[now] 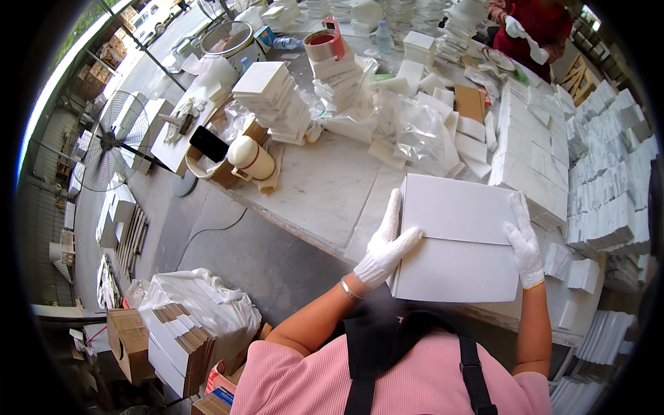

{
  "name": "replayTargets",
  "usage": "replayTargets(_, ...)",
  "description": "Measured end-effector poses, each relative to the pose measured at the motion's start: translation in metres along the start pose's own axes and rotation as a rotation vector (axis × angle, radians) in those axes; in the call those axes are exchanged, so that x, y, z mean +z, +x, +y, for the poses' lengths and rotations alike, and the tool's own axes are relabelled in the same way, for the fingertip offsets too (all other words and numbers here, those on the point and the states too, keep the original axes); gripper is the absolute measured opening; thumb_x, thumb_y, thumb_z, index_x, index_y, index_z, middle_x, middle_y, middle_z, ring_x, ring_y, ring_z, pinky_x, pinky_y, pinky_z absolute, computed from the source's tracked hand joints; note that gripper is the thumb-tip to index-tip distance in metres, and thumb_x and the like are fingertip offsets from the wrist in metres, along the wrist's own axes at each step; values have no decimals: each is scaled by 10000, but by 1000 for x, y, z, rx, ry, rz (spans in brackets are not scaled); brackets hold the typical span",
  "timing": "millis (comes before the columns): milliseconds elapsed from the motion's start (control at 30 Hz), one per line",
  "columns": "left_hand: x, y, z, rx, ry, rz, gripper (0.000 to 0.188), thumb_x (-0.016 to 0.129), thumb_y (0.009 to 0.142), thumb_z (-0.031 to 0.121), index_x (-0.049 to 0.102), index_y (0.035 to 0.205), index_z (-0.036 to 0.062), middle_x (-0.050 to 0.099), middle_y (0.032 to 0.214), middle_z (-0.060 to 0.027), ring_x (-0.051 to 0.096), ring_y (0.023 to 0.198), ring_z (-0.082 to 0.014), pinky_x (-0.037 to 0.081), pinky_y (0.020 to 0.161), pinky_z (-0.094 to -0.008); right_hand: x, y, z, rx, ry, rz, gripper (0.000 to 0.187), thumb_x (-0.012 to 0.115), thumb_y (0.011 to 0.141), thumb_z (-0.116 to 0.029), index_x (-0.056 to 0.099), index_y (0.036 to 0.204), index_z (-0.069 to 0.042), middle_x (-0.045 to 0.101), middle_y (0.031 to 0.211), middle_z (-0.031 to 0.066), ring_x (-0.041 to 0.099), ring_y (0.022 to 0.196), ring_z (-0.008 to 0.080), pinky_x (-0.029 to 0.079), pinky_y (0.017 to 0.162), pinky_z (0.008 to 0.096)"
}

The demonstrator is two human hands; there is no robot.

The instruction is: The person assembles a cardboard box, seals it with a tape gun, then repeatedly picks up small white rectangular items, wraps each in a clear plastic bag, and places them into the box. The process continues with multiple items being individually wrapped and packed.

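Observation:
A white cardboard box (458,211) is held between my two gloved hands at the near edge of the table. Its top has two flaps meeting at a seam across the middle. My left hand (387,247) in a white knitted glove grips the left side, its thumb lying over the top. The right hand (524,242), gloved the same way, presses against the right side with fingers on the top face. What the box contains is hidden.
The marble-topped table (325,197) carries stacked white tiles (273,97), a tape dispenser (324,45), crumpled plastic (422,135) and a cream jug (250,158). Tile rows (529,145) stand right. A fan (111,138) and plastic-wrapped cartons (200,297) are left. Another person (532,34) stands across.

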State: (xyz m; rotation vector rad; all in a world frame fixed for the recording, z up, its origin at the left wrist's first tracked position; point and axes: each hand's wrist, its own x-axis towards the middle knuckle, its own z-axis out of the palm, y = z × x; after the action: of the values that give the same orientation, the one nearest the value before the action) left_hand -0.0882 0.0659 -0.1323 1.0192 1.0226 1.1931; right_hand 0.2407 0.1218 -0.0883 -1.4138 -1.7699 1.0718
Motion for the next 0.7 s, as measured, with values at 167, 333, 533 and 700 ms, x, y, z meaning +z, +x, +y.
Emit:
replayTargets(167,2,9,5,-25,149,-64,931,619,988,184,-9,1650,0,125,1720,-196,202,1567,-253,190,1245,-337,-7,-2,2,41,52,10,634,526,997,-144,364,1603,-48,209,1715,167,173,1591,256,148,1265,352)
replayTargets(333,7,12,2,-9,-111,-84,875,555,990,101,-5,1658,26,175,1706,-181,303,1513,-241,262,1219,-349,-5,8,-15,31,-82,4,630,558,1008,-204,381,1594,-56,223,1708,180,172,1594,263,162,1261,349)
replayTargets(533,4,13,-6,14,32,-70,872,558,995,95,-6,1653,6,146,1716,-167,249,1535,-215,231,1229,-334,-13,8,-4,31,-122,31,623,597,1000,-215,414,1573,-50,268,1689,180,244,1569,275,211,1250,366)
replayTargets(700,4,7,20,7,87,-53,890,615,985,164,48,1643,-31,132,1721,-188,188,1573,-244,177,1249,-332,-38,71,-80,-189,-57,217,546,622,999,-226,513,1473,22,447,1576,179,422,1466,277,333,1196,387)
